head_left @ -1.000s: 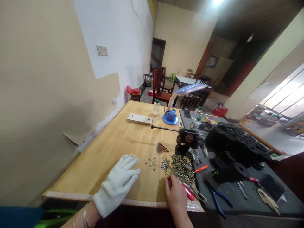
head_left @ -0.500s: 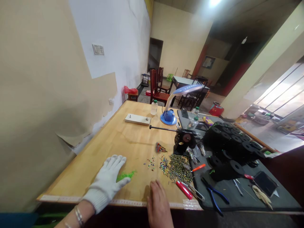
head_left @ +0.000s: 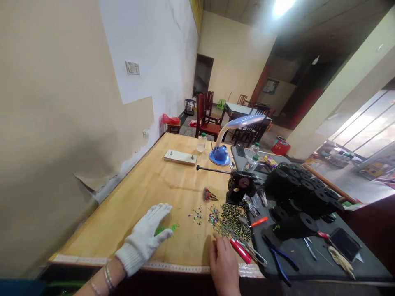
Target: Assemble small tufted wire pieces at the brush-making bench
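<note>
My left hand (head_left: 148, 234), in a white knitted glove, lies on the wooden table with its thumb apart from the fingers. Small bright green clippings (head_left: 166, 229) show between that thumb and the forefinger, partly under the glove. Bare, my right hand (head_left: 224, 261) rests at the table's front edge, fingers stretched forward, with no held thing visible. Its fingertips are close to a pile of small black-and-yellow striped pieces (head_left: 233, 220) and left of a red-handled tool (head_left: 240, 250). Tiny coloured beads (head_left: 213, 216) lie beyond it, along with a loose scatter of beads (head_left: 196, 214).
Behind the piles stand a black hand-cranked winder (head_left: 240, 187) with a long rod and a blue desk lamp (head_left: 219, 155). A white bar (head_left: 180, 157) lies farther back. On the dark mat at right are black spools (head_left: 296, 224), blue-handled pliers (head_left: 282, 257) and an orange-handled tool (head_left: 258, 222).
My right hand has moved right and slightly forward, closer to the striped pieces and the red-handled tool. My left glove has shifted a little to the right over the green clippings.
</note>
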Demonstrator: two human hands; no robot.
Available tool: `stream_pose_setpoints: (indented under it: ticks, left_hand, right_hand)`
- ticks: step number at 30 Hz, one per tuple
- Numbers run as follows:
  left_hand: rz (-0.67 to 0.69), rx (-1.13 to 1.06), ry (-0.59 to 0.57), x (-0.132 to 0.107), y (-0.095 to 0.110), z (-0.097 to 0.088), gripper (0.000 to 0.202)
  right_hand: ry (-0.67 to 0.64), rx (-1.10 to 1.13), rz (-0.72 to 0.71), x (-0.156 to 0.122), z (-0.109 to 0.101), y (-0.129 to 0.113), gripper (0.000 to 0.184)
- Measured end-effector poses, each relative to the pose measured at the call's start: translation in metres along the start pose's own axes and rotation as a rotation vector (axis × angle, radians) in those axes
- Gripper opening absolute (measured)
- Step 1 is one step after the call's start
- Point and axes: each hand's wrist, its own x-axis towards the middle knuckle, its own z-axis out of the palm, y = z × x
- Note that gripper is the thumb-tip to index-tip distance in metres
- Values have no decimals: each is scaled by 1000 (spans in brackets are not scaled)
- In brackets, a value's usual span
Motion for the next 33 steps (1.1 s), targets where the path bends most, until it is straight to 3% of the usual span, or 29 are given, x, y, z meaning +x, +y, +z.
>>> stream_pose_setpoints:
  ticks: [5, 10, 16, 23, 33]
  left_hand:
    - [6, 35, -16, -2, -1, 5, 71]
    - [-2, 48, -18, -2, 1, 2, 71]
    - [29, 52, -9, 0, 2, 0, 70]
    - [25, 35, 4, 0, 3, 1, 70]
    - [10, 81, -17, -2, 2, 3, 73]
  right_hand:
    - [-12, -147, 10, 10, 5, 12, 38]
    - [-73, -235, -36, 12, 8, 11, 35]
    - [-36, -248, -69, 8, 6, 7, 35]
    - [-51, -164, -28, 11, 4, 2, 40]
    - [-148, 119, -37, 16, 13, -28, 33]
